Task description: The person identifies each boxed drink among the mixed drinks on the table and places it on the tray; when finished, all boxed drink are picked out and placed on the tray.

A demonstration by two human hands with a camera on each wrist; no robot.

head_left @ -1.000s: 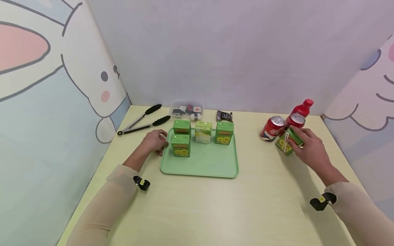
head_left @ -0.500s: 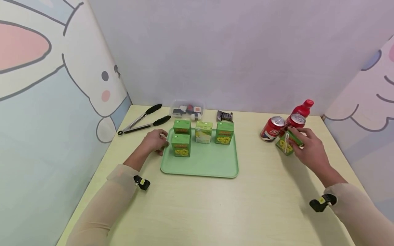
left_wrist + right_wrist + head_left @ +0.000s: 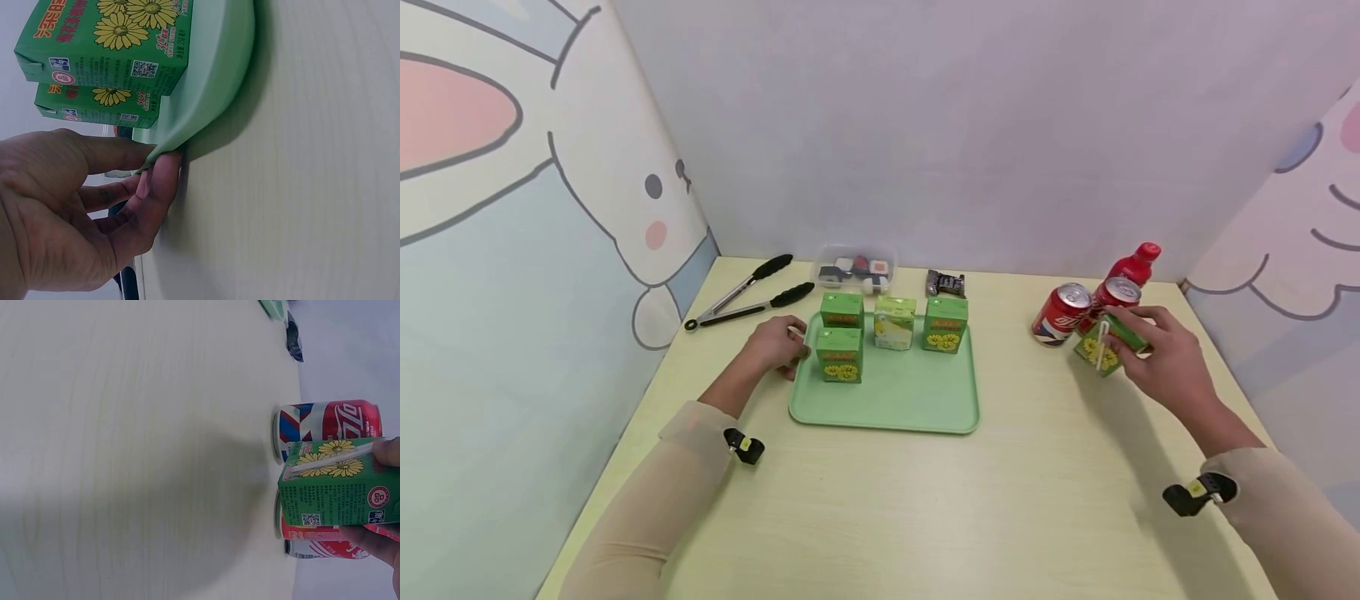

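Note:
At the left of the table, my left hand (image 3: pixel 775 344) pinches the rim of a light green tray (image 3: pixel 910 400). Thumb and fingers grip that rim (image 3: pixel 187 128) in the left wrist view. On the tray stand a front-left green drink carton (image 3: pixel 840 357), another carton (image 3: pixel 842 310) behind it, a paler yellow-green carton (image 3: pixel 895 323) and a right-hand green carton (image 3: pixel 946 325). Over on the right, my right hand (image 3: pixel 1168 360) holds a tilted green drink carton (image 3: pixel 337 481) with a straw on its side. It is in front of two red soda cans, a left can (image 3: pixel 1062 314) and a right can (image 3: pixel 1117 292).
A red bottle (image 3: pixel 1137 265) stands behind the cans. Black-tipped tongs (image 3: pixel 737 296) lie at the back left. Beside them are a clear plastic box (image 3: pixel 855 267) with small items and a dark wrapped snack (image 3: pixel 946 284). Walls border the table's back and sides.
My right hand and its carton have shifted slightly to the right, with the carton turned a little. My left hand stays on the tray rim, and the tray has not visibly moved.

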